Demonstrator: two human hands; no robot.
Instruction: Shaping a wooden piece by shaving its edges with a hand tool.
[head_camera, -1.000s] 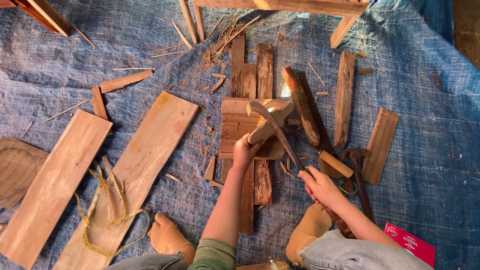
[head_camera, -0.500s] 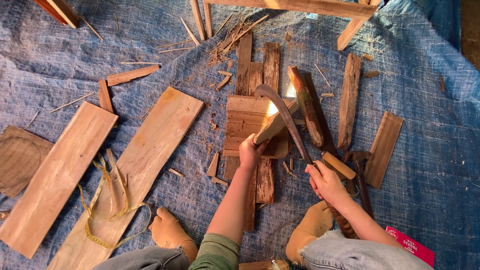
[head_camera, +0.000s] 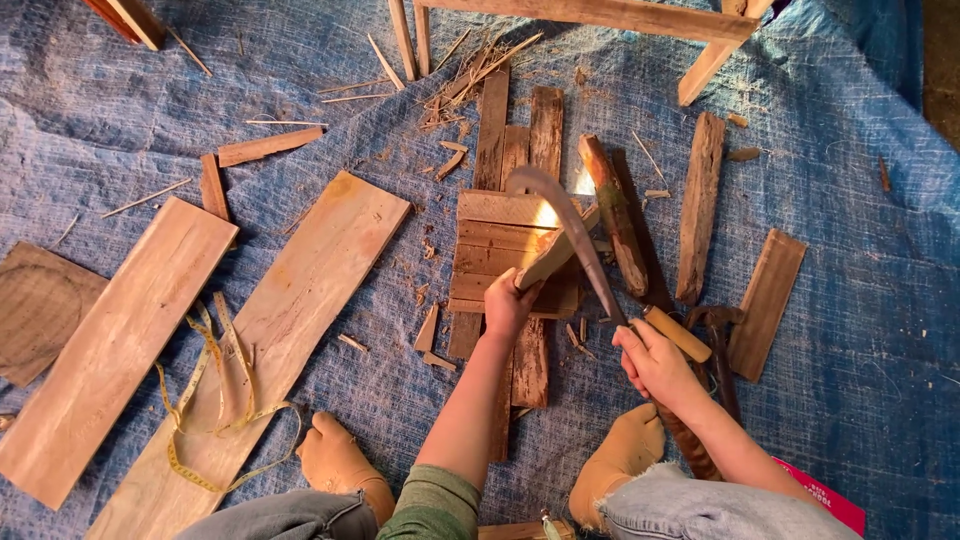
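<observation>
My left hand (head_camera: 507, 302) grips a small wooden stick (head_camera: 553, 250) and holds it slanted on a flat block of joined planks (head_camera: 492, 252). My right hand (head_camera: 650, 360) is closed around the handle of a curved blade (head_camera: 566, 222). The blade's dark edge lies against the stick's upper end, above the block. Both hands are over a blue tarp (head_camera: 850, 300) on the ground. My two bare feet (head_camera: 340, 462) show at the bottom edge.
Two long pale boards (head_camera: 290, 310) lie to the left with a yellow tape measure (head_camera: 215, 385) draped over them. Rough wood pieces (head_camera: 700, 205), a hammer (head_camera: 722, 345) and splinters lie to the right. A wooden frame (head_camera: 600, 15) crosses the top. A red packet (head_camera: 825, 500) sits bottom right.
The blade and stick have stayed together on the block; the blade's tip has shifted slightly. The view has drifted a little. Both hands keep their grip.
</observation>
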